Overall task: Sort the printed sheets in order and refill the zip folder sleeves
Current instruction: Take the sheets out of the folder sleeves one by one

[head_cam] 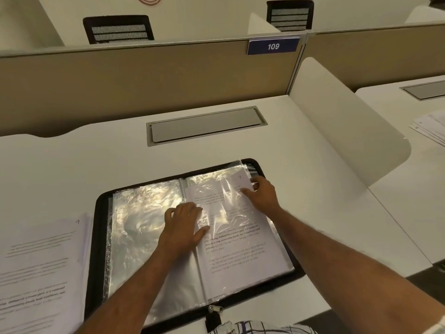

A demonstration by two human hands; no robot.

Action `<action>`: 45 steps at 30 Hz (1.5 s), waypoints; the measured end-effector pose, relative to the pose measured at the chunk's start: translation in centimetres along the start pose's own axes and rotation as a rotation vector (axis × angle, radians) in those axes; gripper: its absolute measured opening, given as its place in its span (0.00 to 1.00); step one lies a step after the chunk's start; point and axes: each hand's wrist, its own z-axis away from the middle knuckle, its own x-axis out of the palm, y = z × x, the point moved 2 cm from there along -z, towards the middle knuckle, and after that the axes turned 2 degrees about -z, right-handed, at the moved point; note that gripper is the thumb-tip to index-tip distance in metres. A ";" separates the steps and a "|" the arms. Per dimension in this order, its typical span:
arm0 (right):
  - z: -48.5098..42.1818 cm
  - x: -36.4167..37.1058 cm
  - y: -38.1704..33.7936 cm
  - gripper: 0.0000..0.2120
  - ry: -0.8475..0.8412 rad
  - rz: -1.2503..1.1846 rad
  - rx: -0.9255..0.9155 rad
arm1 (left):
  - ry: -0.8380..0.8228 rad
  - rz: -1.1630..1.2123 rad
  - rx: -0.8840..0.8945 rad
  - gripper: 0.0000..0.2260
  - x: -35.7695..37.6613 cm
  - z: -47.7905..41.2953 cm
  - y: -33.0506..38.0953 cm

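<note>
The zip folder [101,237] lies open on the white bench [301,145] at the centre of the frame. Its long axis and spine run from the near edge away toward the partition [144,78], leaning a little to the left, and the zip pull [215,309] sits at the near end. The left-hand sleeve [137,232] is clear and glossy. The right-hand one holds a printed sheet [243,251] marked 7 at its far right corner, with its text reading upright to the wearer. The left hand [183,225] lies flat across the spine, its fingers [173,211] straight and spread, pressing the plastic down. The right hand [263,195] sits at the sheet's far right corner with its fingers [246,191] bent over the outer edge. Through the glare I cannot tell whether they pinch anything or only press. A stack of printed sheets [41,261], the top one marked 9, lies at lower left beside the folder. A grey cable hatch [207,126] is set into the bench beyond it. A blue number plate [273,46] reads 109, a curved white divider [337,112] stands at right, and more papers [431,131] lie past it. Two dark chairs [118,30] stand behind the partition.
</note>
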 end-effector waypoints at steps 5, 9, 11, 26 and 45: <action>-3.1 0.0 -2.7 0.20 -0.033 0.026 -0.090 | 0.034 0.026 0.006 0.31 -0.8 -2.2 -1.0; -5.8 0.3 -4.8 0.21 -0.068 0.078 -0.178 | 0.013 0.109 -0.034 0.30 -2.2 -4.9 -1.8; -6.9 0.3 -5.7 0.20 -0.115 0.132 -0.213 | 0.014 0.197 -0.078 0.27 -2.6 -6.5 -2.5; -8.8 -2.0 -6.8 0.03 -0.270 0.018 -0.288 | -0.069 0.538 -0.138 0.08 -4.2 -14.2 -2.4; -9.4 -2.7 -4.6 0.08 -0.230 -0.043 -0.270 | 0.069 0.380 0.003 0.02 -4.2 -14.5 -2.4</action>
